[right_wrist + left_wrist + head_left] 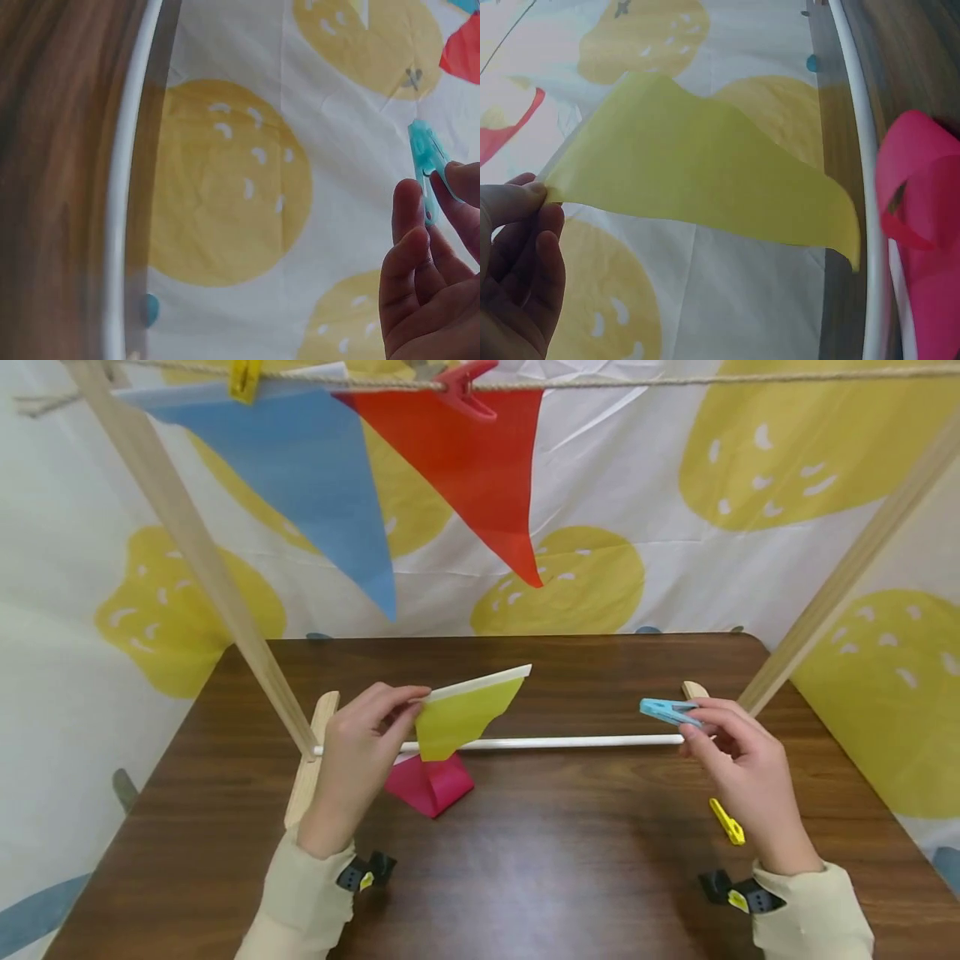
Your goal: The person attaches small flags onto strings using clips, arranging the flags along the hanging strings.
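Yellow pennant (461, 718), pinched in left grip (365, 752) below the rope (675, 378), and pink pennant (433, 787) apparently awaited hanging; blue pennant (307, 468) and red pennant (483, 460) hung; right grip (746, 760) pinched clothespin (663, 709).

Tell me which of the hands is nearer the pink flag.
Left. In the head view, the left hand, pinching the yellow flag, is just left of the pink flag; the right hand, holding the blue clip, is far to its right.
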Tool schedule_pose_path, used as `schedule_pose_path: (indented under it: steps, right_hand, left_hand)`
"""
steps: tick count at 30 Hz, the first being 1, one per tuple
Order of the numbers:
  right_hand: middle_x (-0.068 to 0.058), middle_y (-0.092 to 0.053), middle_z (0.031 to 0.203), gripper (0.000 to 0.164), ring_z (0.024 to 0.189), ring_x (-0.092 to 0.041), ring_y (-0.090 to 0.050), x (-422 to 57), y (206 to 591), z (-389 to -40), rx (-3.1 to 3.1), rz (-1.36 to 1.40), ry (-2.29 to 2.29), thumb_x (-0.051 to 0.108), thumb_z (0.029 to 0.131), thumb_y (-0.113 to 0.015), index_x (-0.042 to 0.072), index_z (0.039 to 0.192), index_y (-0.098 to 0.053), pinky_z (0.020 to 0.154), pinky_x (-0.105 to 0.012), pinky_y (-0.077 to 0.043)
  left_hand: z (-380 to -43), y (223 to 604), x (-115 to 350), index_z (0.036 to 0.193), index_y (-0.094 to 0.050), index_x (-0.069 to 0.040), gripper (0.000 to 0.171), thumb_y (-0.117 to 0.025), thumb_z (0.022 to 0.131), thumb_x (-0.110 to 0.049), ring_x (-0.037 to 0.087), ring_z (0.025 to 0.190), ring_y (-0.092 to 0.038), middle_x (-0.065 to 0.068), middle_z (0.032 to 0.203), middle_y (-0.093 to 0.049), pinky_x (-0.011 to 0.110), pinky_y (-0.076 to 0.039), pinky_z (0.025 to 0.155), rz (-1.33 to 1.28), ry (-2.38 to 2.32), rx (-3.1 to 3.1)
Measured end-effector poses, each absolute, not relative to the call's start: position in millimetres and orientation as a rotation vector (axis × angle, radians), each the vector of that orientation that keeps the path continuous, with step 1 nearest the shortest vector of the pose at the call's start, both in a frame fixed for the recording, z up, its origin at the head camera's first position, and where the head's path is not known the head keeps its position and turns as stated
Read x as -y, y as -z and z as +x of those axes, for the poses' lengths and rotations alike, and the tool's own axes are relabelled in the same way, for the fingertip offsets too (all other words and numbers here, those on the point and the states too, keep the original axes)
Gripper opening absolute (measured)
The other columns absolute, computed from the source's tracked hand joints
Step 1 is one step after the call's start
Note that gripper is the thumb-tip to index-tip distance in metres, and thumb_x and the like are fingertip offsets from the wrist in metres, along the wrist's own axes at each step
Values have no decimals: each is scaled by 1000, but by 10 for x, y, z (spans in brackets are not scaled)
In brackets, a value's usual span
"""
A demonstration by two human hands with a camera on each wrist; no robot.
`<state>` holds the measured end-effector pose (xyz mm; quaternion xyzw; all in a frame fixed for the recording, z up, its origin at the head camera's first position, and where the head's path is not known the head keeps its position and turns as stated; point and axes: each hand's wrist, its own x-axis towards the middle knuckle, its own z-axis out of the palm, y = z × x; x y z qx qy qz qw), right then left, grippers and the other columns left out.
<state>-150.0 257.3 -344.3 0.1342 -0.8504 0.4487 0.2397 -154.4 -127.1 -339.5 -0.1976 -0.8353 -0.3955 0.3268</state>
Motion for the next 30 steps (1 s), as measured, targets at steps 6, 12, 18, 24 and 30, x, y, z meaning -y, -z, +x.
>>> schedule_pose_path:
  steps: [6,12,18,24,30]
  right_hand:
    - [-2,-58,86,21,68,-7,-54,-2558,3146,-1524,2293,486,-1175,-2,79,-63,3,100,-63,56,-14,-40]
    - [-1,-58,84,21,66,-8,-53,-2509,2930,-1520,2305,533,-1155,-3,80,-62,2,100,-63,56,-15,-40]
    - [-4,-59,93,19,66,-8,-56,-2518,2817,-1565,2295,584,-1143,-3,80,-61,-1,99,-62,52,-15,-39]
    - [-6,-58,103,15,63,-6,-56,-2627,2793,-1706,2270,641,-1166,-6,78,-62,-3,93,-64,52,-14,-43]
    - [-6,-59,103,15,64,-5,-58,-2615,2631,-1746,2264,670,-1087,-5,78,-63,-2,93,-65,55,-13,-43]
  left_hand:
    - [-1583,3300,1219,99,-68,-17,21,-68,79,-13,2,67,-50,-11,80,-59,17,-43,59,-564,1017,2138]
    - [-1640,3215,1163,97,-70,-16,21,-70,76,-11,3,64,-49,-10,78,-60,16,-41,57,-608,1027,2070]
    - [-1686,3094,1097,92,-71,-16,15,-66,80,-10,2,63,-47,-11,76,-60,16,-37,55,-680,1025,2032]
    - [-1723,2987,1028,91,-70,-15,13,-68,79,-12,1,61,-47,-11,75,-58,17,-40,54,-698,1026,2028]
    - [-1769,2880,962,89,-68,-12,10,-68,79,-15,1,60,-48,-9,76,-59,18,-42,54,-735,1025,2022]
